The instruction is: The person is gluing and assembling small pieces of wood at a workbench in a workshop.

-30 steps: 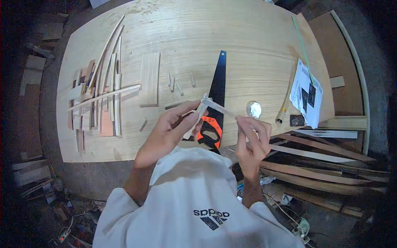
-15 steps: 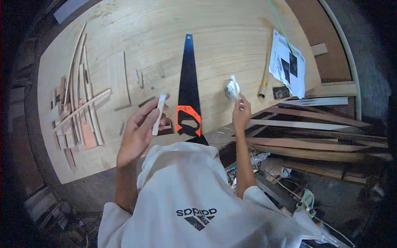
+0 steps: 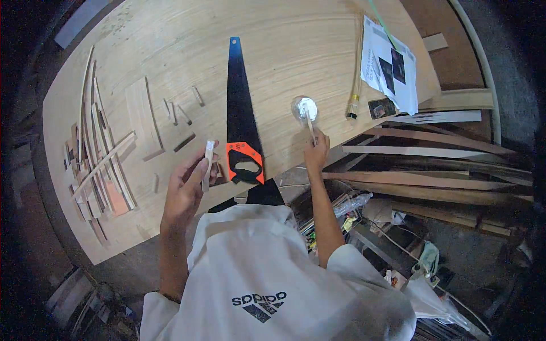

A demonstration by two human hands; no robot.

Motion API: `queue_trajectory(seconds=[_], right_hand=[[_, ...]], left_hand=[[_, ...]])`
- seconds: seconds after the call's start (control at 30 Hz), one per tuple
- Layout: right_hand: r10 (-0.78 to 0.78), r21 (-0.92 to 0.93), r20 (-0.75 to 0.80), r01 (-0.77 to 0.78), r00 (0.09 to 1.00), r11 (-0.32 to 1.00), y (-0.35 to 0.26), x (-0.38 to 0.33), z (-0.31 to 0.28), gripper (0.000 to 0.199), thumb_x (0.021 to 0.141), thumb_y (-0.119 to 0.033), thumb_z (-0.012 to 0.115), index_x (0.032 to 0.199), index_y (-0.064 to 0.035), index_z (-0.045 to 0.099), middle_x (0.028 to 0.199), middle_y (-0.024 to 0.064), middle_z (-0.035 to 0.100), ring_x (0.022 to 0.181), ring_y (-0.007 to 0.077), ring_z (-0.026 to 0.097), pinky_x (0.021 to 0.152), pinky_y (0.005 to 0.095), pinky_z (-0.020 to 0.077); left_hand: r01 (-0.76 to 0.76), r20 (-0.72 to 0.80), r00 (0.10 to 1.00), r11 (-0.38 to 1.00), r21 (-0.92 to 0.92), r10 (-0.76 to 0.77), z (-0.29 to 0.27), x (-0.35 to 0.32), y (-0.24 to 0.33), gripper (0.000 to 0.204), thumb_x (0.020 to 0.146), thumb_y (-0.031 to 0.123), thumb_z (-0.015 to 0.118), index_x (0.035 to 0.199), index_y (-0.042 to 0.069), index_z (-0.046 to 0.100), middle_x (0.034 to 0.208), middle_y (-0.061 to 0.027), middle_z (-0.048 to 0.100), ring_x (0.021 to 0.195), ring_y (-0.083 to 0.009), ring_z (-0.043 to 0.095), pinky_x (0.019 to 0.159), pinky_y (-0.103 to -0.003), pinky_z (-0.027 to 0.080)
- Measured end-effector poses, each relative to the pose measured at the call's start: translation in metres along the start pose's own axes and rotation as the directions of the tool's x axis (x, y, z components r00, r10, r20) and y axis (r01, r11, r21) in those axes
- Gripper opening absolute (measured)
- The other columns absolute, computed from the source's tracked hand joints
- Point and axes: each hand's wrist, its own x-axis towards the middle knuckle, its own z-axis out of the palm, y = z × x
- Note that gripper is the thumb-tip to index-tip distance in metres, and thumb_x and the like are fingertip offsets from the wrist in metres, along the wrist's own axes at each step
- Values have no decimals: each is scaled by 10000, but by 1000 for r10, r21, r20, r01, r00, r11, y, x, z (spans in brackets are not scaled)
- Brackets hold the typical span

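Note:
My left hand [image 3: 183, 193] is closed around a short pale wood strip [image 3: 208, 165], pinched upright with a whitish upper end. Between the fingers of my right hand [image 3: 316, 153] is a thin wooden stick [image 3: 311, 131]. Its far tip rests in the white paste inside a small round dish [image 3: 296, 115] on the table. A handsaw [image 3: 242, 94] with an orange and black handle lies between my hands, blade pointing away. Beside my left hand sit a small dark-sided wood block [image 3: 184, 142] and several short wood pegs [image 3: 184, 115].
Long thin wood strips [image 3: 116, 153] and a flat board [image 3: 144, 116] lie on the left of the plywood table [image 3: 284, 62]. At the right are a brush-like tool [image 3: 354, 102], printed sheets [image 3: 392, 65] and a small dark square [image 3: 381, 108]. Planks [image 3: 421, 178] are stacked beyond the right edge.
The thin stick's tip has lowered into the white paste in the dish. My left hand still grips the wood strip. The whole view has shifted slightly, moving the table items leftward.

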Motion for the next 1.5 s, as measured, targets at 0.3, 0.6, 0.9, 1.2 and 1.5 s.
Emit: queue_trajectory(seconds=[0.3, 0.6, 0.9, 1.2, 1.5], right_hand=[[29, -273, 35, -18, 999, 962, -10, 3, 1, 321, 859, -133, 657, 1157, -22, 619, 1054, 186, 626, 995, 349, 604, 823, 421, 508], [-294, -342, 58, 295, 954, 892, -59, -21, 2, 309, 868, -178, 644, 1152, -57, 632, 1100, 169, 596, 1053, 328, 545, 951, 481, 410], [-370, 195, 690, 333, 622, 923, -171, -181, 131, 195, 885, -150, 625, 1029, -23, 657, 867, 214, 683, 807, 350, 676, 703, 436, 530], [-364, -59, 746, 600, 558, 798, -198, -231, 192, 294, 959, -286, 547, 1121, -43, 584, 982, 207, 597, 856, 394, 655, 666, 466, 569], [-354, 415, 612, 94, 708, 905, -277, -223, 123, 313, 860, -26, 694, 1119, -6, 519, 885, 123, 619, 786, 167, 641, 719, 280, 522]], left_hand=[[-14, -39, 999, 1000, -24, 13, -6, -10, -2, 415, 997, 157, 519, 1363, -35, 496, 1098, -36, 595, 831, -94, 539, 758, -227, 435], [-97, -159, 984, 989, -115, 78, -72, -30, -3, 386, 1002, 152, 516, 1348, -17, 514, 1072, -34, 593, 854, -83, 558, 774, -219, 455], [-160, -477, 877, 970, -182, 55, -172, -56, -53, 371, 984, 164, 559, 1288, -48, 533, 1017, -46, 627, 845, -83, 569, 791, -228, 469], [-117, -443, 896, 967, -228, 4, -198, -106, -65, 288, 986, 137, 551, 1212, -42, 573, 935, -33, 615, 804, -93, 572, 735, -229, 461], [-180, -304, 949, 936, -303, 84, -196, -117, -35, 393, 987, 159, 545, 1323, -42, 515, 1064, -68, 612, 903, -119, 574, 811, -263, 460]])
